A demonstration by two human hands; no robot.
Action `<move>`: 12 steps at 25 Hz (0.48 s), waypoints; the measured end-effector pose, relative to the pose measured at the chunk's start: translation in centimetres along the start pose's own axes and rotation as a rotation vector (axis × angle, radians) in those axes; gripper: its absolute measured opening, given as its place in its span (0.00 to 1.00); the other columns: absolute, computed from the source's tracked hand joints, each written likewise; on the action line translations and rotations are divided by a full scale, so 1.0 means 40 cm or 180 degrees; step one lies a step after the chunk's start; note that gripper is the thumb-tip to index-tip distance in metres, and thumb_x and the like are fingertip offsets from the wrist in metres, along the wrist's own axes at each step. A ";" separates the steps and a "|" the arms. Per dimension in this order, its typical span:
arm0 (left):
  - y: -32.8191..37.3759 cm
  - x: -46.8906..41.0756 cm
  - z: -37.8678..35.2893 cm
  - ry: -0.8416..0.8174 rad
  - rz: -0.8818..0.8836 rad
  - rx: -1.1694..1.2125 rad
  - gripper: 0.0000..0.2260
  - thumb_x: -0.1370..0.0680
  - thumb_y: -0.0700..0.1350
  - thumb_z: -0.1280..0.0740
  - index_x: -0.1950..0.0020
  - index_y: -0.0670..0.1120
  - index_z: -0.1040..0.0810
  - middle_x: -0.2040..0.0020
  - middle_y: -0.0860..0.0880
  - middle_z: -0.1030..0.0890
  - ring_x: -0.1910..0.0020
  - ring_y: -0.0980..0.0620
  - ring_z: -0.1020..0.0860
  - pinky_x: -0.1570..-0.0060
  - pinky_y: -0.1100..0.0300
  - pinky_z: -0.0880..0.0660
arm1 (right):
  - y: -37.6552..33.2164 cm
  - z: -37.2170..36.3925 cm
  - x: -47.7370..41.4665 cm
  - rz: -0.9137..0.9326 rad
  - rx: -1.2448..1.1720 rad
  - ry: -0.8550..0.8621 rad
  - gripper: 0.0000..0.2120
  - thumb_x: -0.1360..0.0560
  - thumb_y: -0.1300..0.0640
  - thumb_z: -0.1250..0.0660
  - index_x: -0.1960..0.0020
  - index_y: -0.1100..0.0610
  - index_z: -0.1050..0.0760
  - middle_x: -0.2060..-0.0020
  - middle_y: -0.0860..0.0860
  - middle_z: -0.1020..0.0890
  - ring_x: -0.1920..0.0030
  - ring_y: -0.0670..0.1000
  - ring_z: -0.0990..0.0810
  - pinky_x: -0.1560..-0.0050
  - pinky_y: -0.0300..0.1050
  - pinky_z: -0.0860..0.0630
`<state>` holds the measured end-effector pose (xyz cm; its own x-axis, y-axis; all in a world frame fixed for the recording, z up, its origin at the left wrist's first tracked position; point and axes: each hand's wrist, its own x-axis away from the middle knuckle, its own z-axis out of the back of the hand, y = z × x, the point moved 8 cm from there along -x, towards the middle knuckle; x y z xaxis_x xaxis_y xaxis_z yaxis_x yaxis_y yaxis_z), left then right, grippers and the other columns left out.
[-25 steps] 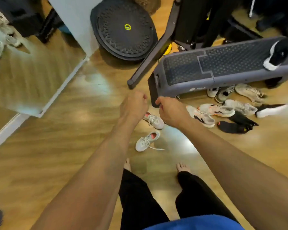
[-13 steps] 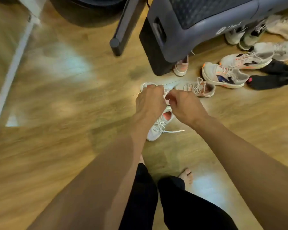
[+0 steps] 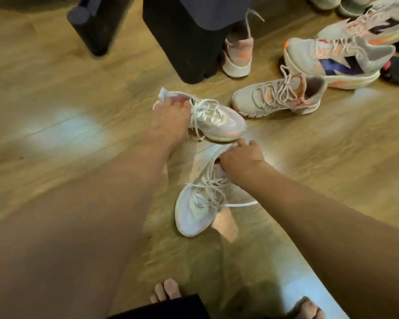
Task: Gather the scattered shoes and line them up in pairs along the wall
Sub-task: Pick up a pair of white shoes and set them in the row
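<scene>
Two white sneakers, and a hand on each! The far white sneaker (image 3: 219, 120) lies mid-floor with its toe to the right, and the left hand (image 3: 168, 122) has its fingers curled over the heel collar, gripping it. Just nearer, the near white sneaker (image 3: 194, 210) points its toe near and left, with one lace trailing loose to the right. The right hand (image 3: 240, 158) is hooked into its opening, fingers clenched on the collar, one finger sticking out toward the far shoe's sole. Whether either shoe is clear of the boards, I cannot tell. Close by the far one's toe, a beige sneaker (image 3: 279, 97) sits on its own, heel to the right. Beyond it, a grey sneaker with a blue N (image 3: 332, 62) and another N sneaker (image 3: 364, 24) behind that crowd up to the right edge. A pink-heeled shoe (image 3: 237, 54) is tucked against a black block (image 3: 184, 42) at the far side, with a dark bar end (image 3: 90, 26) further left. So it's tight on the far right, but the wooden floor (image 3: 55, 100) lies wide open on the left. Bare feet (image 3: 166, 293) show at the near edge.
</scene>
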<state>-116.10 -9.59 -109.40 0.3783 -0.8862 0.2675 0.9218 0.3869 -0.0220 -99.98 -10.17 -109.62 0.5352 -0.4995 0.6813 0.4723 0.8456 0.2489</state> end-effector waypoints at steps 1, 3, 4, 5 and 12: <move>0.002 -0.029 0.007 0.0076 -0.0151 -0.0400 0.21 0.25 0.44 0.35 0.32 0.46 0.33 0.38 0.42 0.24 0.39 0.42 0.27 0.40 0.48 0.34 | -0.009 -0.028 -0.003 0.0000 0.0313 -0.0112 0.20 0.24 0.48 0.38 0.34 0.51 0.30 0.37 0.50 0.26 0.36 0.56 0.35 0.44 0.48 0.35; 0.008 -0.061 0.022 0.0166 -0.0312 -0.0918 0.13 0.23 0.44 0.37 0.38 0.49 0.30 0.48 0.45 0.20 0.46 0.44 0.24 0.45 0.50 0.37 | -0.030 -0.041 -0.007 0.0098 0.0673 -0.0067 0.21 0.25 0.46 0.36 0.34 0.50 0.29 0.39 0.48 0.26 0.40 0.56 0.33 0.48 0.46 0.35; 0.010 -0.069 0.025 0.0126 -0.0315 -0.0955 0.10 0.23 0.45 0.37 0.41 0.50 0.28 0.51 0.47 0.20 0.48 0.45 0.24 0.46 0.50 0.38 | -0.031 -0.026 -0.010 0.0186 0.0571 0.0067 0.21 0.25 0.46 0.35 0.34 0.50 0.29 0.40 0.49 0.25 0.40 0.55 0.31 0.50 0.46 0.36; 0.010 -0.074 0.028 0.0056 -0.0287 -0.0900 0.09 0.22 0.47 0.37 0.43 0.51 0.26 0.52 0.47 0.21 0.47 0.46 0.24 0.45 0.50 0.39 | -0.026 0.000 -0.010 0.0285 0.0318 0.0165 0.19 0.25 0.47 0.35 0.36 0.51 0.28 0.41 0.49 0.24 0.40 0.55 0.28 0.51 0.46 0.37; -0.116 0.000 0.074 0.0338 0.0326 -0.0187 0.15 0.19 0.49 0.42 0.34 0.46 0.32 0.44 0.43 0.20 0.45 0.42 0.23 0.42 0.49 0.34 | 0.172 0.094 0.017 0.0125 -0.2135 0.0077 0.18 0.28 0.41 0.32 0.66 0.54 0.27 0.64 0.50 0.24 0.60 0.51 0.25 0.61 0.44 0.30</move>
<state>-120.64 -10.65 -106.44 0.4744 -0.8661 0.1576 0.8802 0.4638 -0.1010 -99.02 -3.99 -104.86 0.5728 -0.4814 0.6634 0.7808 0.5668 -0.2628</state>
